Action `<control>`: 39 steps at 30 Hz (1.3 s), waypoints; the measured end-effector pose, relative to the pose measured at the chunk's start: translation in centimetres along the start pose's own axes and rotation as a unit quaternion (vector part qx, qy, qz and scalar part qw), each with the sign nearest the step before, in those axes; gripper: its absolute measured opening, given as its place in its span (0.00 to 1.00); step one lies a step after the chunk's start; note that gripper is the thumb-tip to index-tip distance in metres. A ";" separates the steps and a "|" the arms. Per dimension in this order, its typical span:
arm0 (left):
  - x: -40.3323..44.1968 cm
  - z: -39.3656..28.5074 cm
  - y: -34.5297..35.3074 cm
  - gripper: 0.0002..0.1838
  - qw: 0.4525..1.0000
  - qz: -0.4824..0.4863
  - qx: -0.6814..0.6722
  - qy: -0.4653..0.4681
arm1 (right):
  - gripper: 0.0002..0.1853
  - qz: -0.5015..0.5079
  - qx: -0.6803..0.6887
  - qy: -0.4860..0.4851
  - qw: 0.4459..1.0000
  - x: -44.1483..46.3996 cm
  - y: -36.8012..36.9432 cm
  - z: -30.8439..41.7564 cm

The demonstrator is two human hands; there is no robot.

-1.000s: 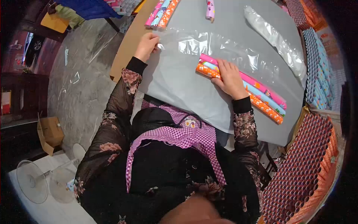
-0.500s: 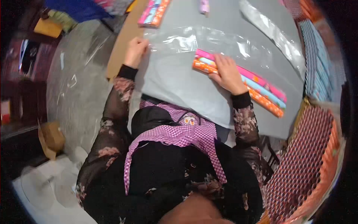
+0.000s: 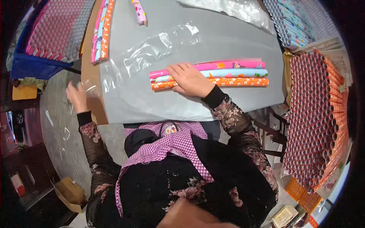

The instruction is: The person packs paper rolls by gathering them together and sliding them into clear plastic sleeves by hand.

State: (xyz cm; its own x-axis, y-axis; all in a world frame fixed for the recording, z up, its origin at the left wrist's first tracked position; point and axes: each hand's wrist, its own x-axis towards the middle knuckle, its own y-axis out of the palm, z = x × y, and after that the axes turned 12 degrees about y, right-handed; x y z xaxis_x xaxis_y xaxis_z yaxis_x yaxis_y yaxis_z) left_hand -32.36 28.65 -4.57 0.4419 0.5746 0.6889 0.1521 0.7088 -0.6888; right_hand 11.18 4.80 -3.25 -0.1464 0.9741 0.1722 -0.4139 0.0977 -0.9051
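Note:
My right hand (image 3: 190,80) lies over three wrapping paper rolls (image 3: 235,73), pink, light blue and orange, set side by side on the grey tabletop. Its fingers curve across the pink and blue rolls toward their left ends, and the thumb rests by the orange one. Out past the table's left edge is my left hand (image 3: 77,97), its fingers apart and slightly blurred. A shiny bit of clear film shows beside it. Between the hands, a clear plastic sleeve (image 3: 146,49) stretches flat and wrinkled over the table (image 3: 228,36).
Another set of three rolls (image 3: 102,32) lies at the upper left, near a short pink roll (image 3: 139,12). More clear film (image 3: 243,13) is at the far edge. Stacked rolls (image 3: 311,117) stand at the right, others (image 3: 59,28) at the upper left. A cardboard box (image 3: 70,193) sits below.
My left hand has let go of the plastic sleeve's edge and moved left beyond the table. The view has turned; the rolls under my right hand now appear nearly level.

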 end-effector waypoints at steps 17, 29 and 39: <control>15.6 -43.9 0.8 0.29 0.899 0.262 -0.309 0.167 | 0.25 -0.026 -0.038 -0.021 0.999 -0.4 1.3 -0.1; 12.3 -26.0 -0.1 0.10 0.572 0.461 -0.675 -0.068 | 0.37 -0.034 -0.004 -0.010 0.999 -0.2 1.1 0.3; 11.4 -20.3 -5.4 0.09 0.603 0.426 -0.666 -0.104 | 0.37 -0.009 -0.006 -0.007 1.000 0.0 0.2 0.3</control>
State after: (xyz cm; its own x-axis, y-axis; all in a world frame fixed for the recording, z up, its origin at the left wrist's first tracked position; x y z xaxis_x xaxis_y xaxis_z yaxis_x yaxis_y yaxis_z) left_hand -10.18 23.08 2.42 0.7625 0.6347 -0.1258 0.5843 -0.7589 -0.2875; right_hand 10.79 4.79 -3.32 -0.1507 0.9694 0.1940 -0.4051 0.1184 -0.9066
